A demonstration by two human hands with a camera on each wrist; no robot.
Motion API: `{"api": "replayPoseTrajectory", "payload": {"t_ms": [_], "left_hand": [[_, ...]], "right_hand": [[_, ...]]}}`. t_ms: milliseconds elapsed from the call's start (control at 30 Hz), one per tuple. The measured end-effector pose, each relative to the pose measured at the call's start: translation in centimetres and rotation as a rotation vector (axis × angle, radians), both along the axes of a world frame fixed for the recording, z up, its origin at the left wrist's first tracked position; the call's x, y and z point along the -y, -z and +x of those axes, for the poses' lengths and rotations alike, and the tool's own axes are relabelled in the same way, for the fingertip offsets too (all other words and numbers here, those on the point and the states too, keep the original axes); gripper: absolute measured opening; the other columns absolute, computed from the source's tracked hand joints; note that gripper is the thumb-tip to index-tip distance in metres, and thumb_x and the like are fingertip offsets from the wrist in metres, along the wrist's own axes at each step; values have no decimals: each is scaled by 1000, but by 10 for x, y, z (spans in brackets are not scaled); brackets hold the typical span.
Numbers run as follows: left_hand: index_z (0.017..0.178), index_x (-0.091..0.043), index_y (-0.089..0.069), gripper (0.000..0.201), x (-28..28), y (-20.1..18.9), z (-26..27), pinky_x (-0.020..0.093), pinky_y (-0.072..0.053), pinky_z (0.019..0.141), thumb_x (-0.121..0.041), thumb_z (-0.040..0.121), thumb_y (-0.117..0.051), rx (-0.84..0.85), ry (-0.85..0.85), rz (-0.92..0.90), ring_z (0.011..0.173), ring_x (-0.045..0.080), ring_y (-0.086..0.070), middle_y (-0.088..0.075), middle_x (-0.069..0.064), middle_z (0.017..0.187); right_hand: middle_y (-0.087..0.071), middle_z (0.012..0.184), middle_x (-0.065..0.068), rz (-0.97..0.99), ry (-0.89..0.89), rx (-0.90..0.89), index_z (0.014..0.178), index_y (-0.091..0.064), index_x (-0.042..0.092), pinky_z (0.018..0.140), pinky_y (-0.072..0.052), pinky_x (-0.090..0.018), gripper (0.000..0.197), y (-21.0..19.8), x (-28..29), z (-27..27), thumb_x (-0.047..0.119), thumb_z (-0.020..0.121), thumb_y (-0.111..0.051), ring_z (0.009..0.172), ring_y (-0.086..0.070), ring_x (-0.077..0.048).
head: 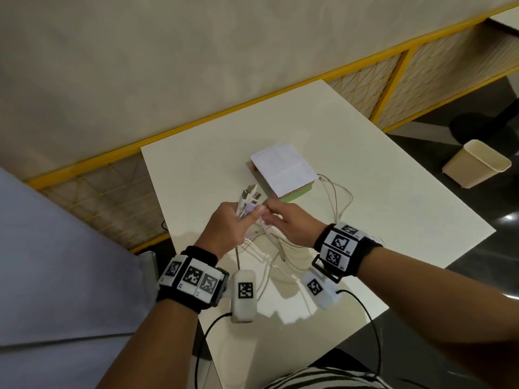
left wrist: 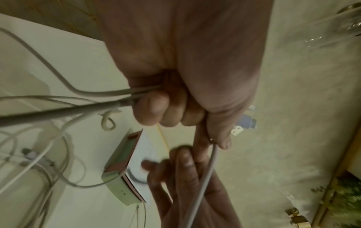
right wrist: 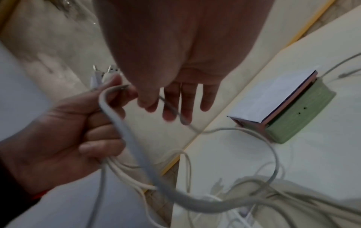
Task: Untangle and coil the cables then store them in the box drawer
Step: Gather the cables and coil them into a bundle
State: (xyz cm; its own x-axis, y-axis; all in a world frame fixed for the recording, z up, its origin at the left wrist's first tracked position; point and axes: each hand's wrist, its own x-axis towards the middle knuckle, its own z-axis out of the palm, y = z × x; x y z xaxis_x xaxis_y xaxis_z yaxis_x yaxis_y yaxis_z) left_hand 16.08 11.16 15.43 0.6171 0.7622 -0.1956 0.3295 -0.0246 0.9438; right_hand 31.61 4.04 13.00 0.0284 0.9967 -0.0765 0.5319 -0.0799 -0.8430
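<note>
My left hand grips a bundle of white cables just below their USB plugs, which stick up out of the fist. In the left wrist view its thumb and forefinger also pinch one thin cable. My right hand is right beside it with fingers nearly straight, and that thin cable runs across them. The rest of the cables lie tangled on the white table beneath both hands. The box, white paper on top with a green drawer front, stands just beyond the hands, drawer pushed in.
More cable loops trail to the right of the box. A yellow-framed mesh partition runs behind the table. A beige bin stands on the dark floor at the right. Black wrist-camera leads hang off the near table edge.
</note>
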Motion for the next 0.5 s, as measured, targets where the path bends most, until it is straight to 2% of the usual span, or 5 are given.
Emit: {"api": "replayPoseTrajectory", "payload": {"t_ms": [133,267,333,400,500], "left_hand": [[83,-16,-72,27,-14,4,-21,19,-26,40,-32,94,-53,91,-309,-80,32,7,-28,-33,-11,35],[72,-14,-56,35,-33,5,-48,14,-19,34,-33,99,-45,451,-646,-351,30,3,-20,-25,-11,36],[66,-17,-47,38,-41,7,-57,15,-17,33,-35,100,-42,563,-769,-463,29,4,-18,-23,-10,35],[63,-19,-41,41,-43,15,-60,16,-18,33,-37,100,-41,611,-841,-534,30,6,-17,-22,-9,36],[63,-19,-40,41,-41,25,-59,17,-20,34,-37,100,-41,617,-891,-561,32,7,-19,-22,-9,37]], "right_hand": [[-51,67,10,-39,174,136,87,-52,13,61,-40,-22,9,0,8,39,19,92,-55,59,-48,-3],[-63,76,-9,59,256,780,84,-63,9,67,-44,-39,11,20,31,103,19,83,-66,70,-62,-33],[-61,79,-14,-25,263,908,85,-65,10,74,-43,-44,8,30,44,122,17,82,-66,75,-62,-37],[-60,98,-13,-210,213,976,103,-64,16,89,-41,-49,20,44,59,134,16,84,-58,95,-59,-36],[-36,142,-9,-628,106,1124,139,-35,23,114,-18,-49,54,53,75,143,12,86,-44,133,-33,-28]]}}
